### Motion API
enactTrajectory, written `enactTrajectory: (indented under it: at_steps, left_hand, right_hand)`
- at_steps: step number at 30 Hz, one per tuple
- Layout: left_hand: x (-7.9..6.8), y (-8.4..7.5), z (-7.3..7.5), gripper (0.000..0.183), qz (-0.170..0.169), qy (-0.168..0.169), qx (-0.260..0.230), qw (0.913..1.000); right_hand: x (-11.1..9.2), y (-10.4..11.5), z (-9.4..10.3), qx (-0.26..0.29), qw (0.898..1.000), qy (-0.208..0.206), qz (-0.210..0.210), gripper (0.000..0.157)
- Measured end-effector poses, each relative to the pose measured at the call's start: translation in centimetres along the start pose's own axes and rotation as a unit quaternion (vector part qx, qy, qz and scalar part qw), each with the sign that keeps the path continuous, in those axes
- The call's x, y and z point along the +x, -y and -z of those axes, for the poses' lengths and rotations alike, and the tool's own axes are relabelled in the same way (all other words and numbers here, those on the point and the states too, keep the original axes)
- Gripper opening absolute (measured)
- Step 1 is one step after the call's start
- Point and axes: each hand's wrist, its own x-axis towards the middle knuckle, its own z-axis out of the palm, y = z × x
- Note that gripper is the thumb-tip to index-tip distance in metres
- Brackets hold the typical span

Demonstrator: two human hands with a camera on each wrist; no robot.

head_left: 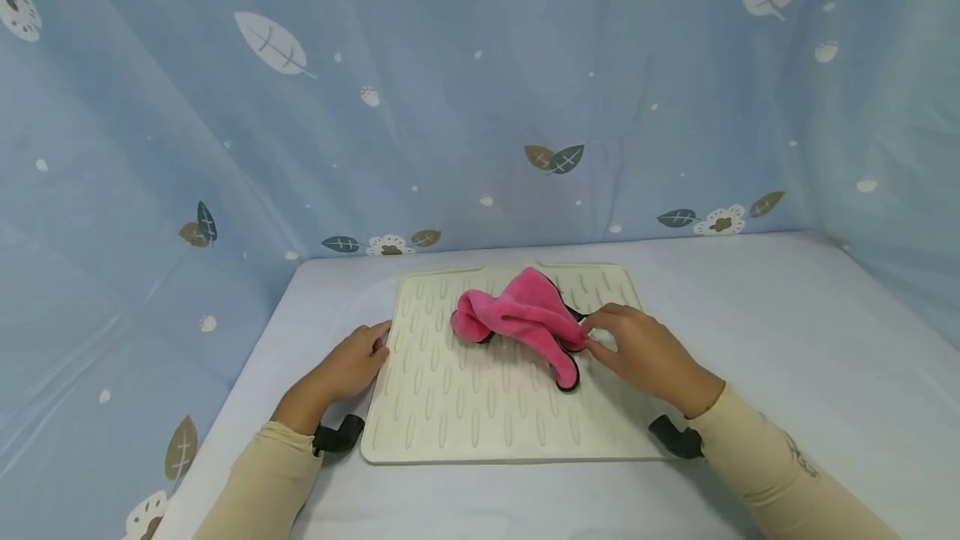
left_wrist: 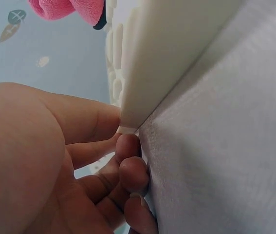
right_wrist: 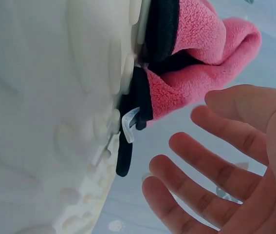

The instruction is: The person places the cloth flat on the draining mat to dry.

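Observation:
A crumpled pink plush cloth with black edging (head_left: 517, 315) lies folded on a cream ribbed mat (head_left: 450, 415). A black strap and a small shiny curved piece (right_wrist: 129, 124) stick out from under its edge. My right hand (head_left: 645, 348) is at the cloth's right corner. In the right wrist view its fingers are extended and spread, with the thumb tip close to the pink fabric; none shows between them. My left hand (head_left: 352, 365) touches the mat's left edge with thumb and index finger, and its other fingertips (left_wrist: 134, 174) rest on the white surface.
A white cloth-covered surface (head_left: 780, 332) extends around the mat. Blue leaf-patterned curtains (head_left: 450, 107) hang behind and at both sides. Black wrist cameras (head_left: 341, 433) sit below both hands, close to the mat's sides.

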Motion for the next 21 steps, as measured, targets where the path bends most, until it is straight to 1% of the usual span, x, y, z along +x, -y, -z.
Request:
enactTrajectory:
  at_steps: [3, 7, 10, 13, 16, 21]
  left_hand:
    - [-0.1, 0.0, -0.02, 0.052, 0.002, -0.004, 0.004, 1.0]
    - [-0.08, -0.04, 0.07, 0.052, 0.004, -0.009, 0.007, 0.9999]
    - [-0.17, -0.14, 0.13, 0.052, 0.002, -0.007, 0.005, 1.0]
    - [-0.28, -0.27, 0.15, 0.052, -0.001, -0.005, 0.002, 1.0]
    - [-0.29, -0.29, 0.11, 0.052, -0.006, -0.006, 0.003, 1.0]
    - [-0.14, -0.16, -0.14, 0.052, -0.01, -0.006, 0.005, 0.9999]
  right_hand:
    - [-0.03, -0.08, 0.06, 0.004, 1.0, 0.019, 0.011, 0.016]
    - [-0.27, -0.1, 0.3, 0.021, 0.998, 0.058, 0.018, 0.018]
    - [-0.41, -0.05, 0.33, 0.039, 0.996, 0.074, 0.019, 0.02]
    - [-0.52, -0.02, 0.12, 0.041, 0.995, 0.082, 0.028, 0.022]
    - [-0.62, -0.01, -0.14, 0.026, 0.995, 0.088, 0.03, 0.027]
    - [-0.72, -0.19, -0.37, 0.007, 0.996, 0.082, 0.028, 0.032]
